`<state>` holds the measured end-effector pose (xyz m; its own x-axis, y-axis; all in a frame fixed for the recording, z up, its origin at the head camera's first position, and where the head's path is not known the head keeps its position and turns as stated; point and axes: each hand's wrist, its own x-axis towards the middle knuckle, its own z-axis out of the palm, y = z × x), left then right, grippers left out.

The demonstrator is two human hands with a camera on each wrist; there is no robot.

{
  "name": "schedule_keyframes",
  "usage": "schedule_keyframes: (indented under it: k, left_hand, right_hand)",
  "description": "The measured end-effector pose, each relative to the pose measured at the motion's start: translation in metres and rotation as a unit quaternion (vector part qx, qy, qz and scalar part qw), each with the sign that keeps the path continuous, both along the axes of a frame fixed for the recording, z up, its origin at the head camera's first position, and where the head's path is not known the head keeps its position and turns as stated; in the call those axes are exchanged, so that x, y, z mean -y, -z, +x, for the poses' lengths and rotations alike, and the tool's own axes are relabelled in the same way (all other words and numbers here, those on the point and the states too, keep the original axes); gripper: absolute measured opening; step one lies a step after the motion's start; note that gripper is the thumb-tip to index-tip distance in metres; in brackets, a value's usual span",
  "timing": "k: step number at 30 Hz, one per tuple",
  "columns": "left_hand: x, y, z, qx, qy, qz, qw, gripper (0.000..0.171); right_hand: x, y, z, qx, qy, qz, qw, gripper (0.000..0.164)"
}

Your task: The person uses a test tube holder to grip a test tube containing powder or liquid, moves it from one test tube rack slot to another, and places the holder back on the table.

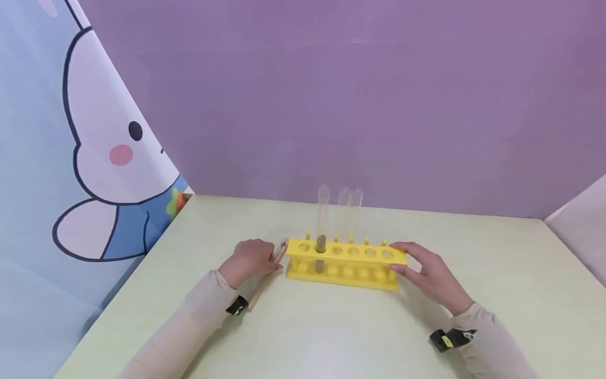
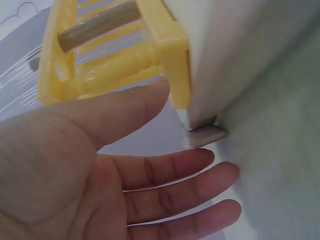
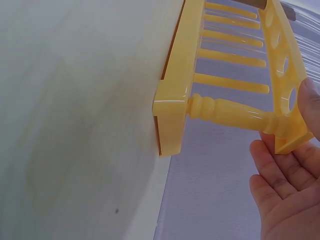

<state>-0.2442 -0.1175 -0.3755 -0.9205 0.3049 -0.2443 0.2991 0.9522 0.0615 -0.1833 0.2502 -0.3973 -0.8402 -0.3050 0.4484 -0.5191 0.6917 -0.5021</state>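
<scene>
A yellow test tube rack point(image 1: 345, 251) stands on the table. My right hand point(image 1: 433, 276) grips its right end, thumb at the front and fingers behind the top shelf. A brownish-grey rod-like piece point(image 1: 321, 243) stands upright in a hole near the left end; its kind is unclear. Clear test tubes point(image 1: 344, 210) stand upside down along the back of the rack. My left hand point(image 1: 250, 259) is over a wooden test tube clamp point(image 1: 261, 290) lying left of the rack. In the left wrist view, my left fingers point(image 2: 175, 197) are nearly straight, the thumb beside the rack's end.
The pale table point(image 1: 312, 337) runs back to a purple wall point(image 1: 350, 105). At the left hangs a blue cloth point(image 1: 33, 210) with a cartoon figure. Black wrist cameras point(image 1: 447, 339) are strapped to both sleeves.
</scene>
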Motion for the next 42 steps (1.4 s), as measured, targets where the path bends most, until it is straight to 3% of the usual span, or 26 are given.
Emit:
schedule_keyframes:
  k: [12,20,42]
  left_hand:
    - [-0.002,0.01,-0.004,0.029,-0.014,-0.035,0.9988,0.043]
    - [-0.001,0.012,0.001,0.04,-0.014,-0.032,0.9986,0.042]
    - [-0.003,0.008,-0.003,0.027,-0.016,-0.028,0.9991,0.035]
  right_hand:
    - [-0.001,0.001,-0.001,-0.005,-0.004,-0.002,1.0,0.044]
    - [0.001,0.001,0.0,0.006,-0.001,-0.003,1.0,0.045]
    - [-0.001,0.001,0.0,-0.011,-0.009,-0.004,1.0,0.045]
